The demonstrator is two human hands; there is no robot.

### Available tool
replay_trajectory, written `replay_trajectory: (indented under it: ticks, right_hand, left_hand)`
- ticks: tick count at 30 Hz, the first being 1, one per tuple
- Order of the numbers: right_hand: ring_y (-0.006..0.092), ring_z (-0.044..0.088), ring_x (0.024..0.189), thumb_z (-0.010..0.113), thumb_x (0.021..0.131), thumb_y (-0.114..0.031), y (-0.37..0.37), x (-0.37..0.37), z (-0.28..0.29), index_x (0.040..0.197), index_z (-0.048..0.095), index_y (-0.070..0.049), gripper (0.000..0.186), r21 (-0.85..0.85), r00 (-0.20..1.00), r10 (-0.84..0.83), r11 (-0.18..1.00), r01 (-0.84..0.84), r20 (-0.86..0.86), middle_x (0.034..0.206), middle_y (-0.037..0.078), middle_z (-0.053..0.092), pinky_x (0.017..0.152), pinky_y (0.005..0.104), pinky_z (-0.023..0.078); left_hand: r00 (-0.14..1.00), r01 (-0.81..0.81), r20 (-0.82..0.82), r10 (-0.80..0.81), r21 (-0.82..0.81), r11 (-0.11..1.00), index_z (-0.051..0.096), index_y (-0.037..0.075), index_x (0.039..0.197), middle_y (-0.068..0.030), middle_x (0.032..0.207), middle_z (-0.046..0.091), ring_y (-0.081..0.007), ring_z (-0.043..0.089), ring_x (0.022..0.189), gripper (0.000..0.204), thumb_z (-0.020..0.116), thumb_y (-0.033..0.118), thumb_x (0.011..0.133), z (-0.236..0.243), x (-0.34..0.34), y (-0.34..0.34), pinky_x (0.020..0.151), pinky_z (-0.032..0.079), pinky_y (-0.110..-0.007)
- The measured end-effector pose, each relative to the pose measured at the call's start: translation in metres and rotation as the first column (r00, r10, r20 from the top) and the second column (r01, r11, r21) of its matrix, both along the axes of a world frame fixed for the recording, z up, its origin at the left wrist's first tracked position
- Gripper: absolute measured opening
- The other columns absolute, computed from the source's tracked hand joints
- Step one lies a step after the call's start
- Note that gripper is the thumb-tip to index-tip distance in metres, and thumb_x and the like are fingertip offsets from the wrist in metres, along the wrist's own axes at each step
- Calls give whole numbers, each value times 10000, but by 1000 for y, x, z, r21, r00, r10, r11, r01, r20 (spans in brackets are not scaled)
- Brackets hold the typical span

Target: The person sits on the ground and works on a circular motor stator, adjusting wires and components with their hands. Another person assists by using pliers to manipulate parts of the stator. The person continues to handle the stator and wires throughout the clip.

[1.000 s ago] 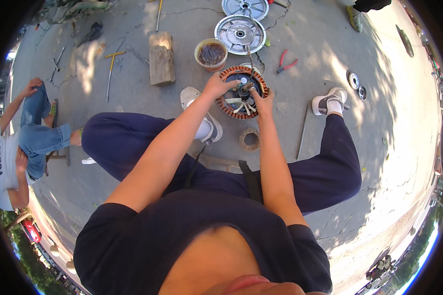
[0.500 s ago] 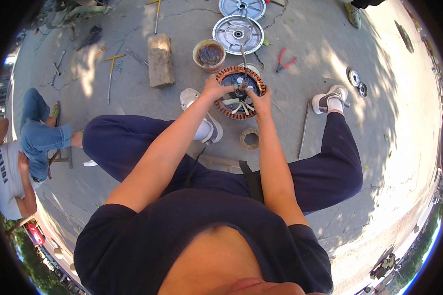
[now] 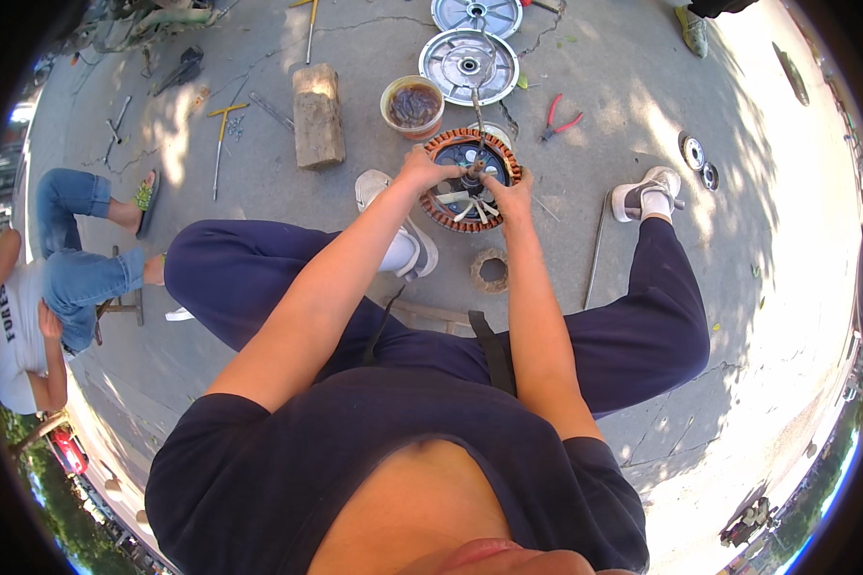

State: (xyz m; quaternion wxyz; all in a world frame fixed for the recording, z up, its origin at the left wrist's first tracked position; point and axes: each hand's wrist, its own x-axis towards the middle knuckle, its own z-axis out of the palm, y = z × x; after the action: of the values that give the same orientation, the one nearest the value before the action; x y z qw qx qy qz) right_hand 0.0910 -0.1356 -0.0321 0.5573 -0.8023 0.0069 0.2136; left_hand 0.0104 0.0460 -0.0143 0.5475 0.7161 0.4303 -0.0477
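Observation:
Between my feet, a round motor stator (image 3: 463, 227) with a ring of copper-coloured windings stands with its dark hub facing up. A shaft with a dark cable (image 3: 478, 115) rises from its middle, and pale strips lie across its near side. My left hand (image 3: 422, 172) grips the left rim, thumb reaching in toward the shaft. On the right rim, my right hand (image 3: 510, 195) is closed the same way, its thumb also by the shaft. The undersides of my fingers are hidden. Just behind the stator, a pale round part (image 3: 495, 135) shows partly.
Beyond lie silver motor covers (image 3: 441, 80), a tub of brown grease (image 3: 439, 118) and a wooden block (image 3: 318, 144). Red-handled pliers (image 3: 561, 123) and two bearing-like rings (image 3: 693, 151) are at right. A yellow T-handle wrench (image 3: 222, 144) lies left, near a seated person (image 3: 91, 278).
My hands keep their hold on the stator with hardly any movement. The seated person's foot at the left has swung outward to the right. The whole view has shifted slightly.

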Motion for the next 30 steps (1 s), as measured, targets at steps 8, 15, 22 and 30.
replay_trajectory:
  ticks: [8, 15, 22, 30]
  right_hand:
    - [381, 456, 1281, 872, 596, -304, 4, -7, 17, 1410, 353, 45, 1027, -76, 999, 36, 996, -38, -21, 1390, 265, 432, 1067, 431, 385]
    - [383, 436, 1290, 880, 582, -306, 6, -9, 17, 1414, 347, 10, 1038, -116, 999, 18, 993, -22, -35, 1397, 249, 416, 1071, 443, 379]
    - [371, 468, 1261, 880, 574, -276, 5, -9, 13, 1400, 359, 16, 1020, -90, 999, -11, 996, 8, -31, 1361, 243, 453, 1056, 430, 397]
    - [349, 507, 1229, 866, 588, -225, -1, -12, 6, 1382, 361, 70, 987, 33, 999, -38, 999, 39, -26, 1336, 251, 479, 1043, 402, 410]
  left_hand:
    - [999, -32, 33, 33, -24, 999, 492, -61, 1237, -171, 1149, 653, -219, 655, 1023, 783, 912, 165, 616, -28, -6, 8, 909, 526, -339]
    - [998, -49, 32, 52, -84, 995, 440, -77, 1258, -180, 1168, 636, -227, 647, 1039, 827, 911, 167, 624, 5, -10, 0, 920, 524, -342]
    - [999, -31, 32, 31, -13, 999, 438, -68, 1279, -182, 1173, 633, -228, 643, 1050, 836, 906, 173, 630, 12, -9, -6, 932, 515, -344]
    - [999, -20, 49, 19, 15, 1000, 463, -87, 1239, -230, 1231, 553, -289, 596, 1115, 879, 922, 265, 577, 9, -11, -9, 917, 521, -371]
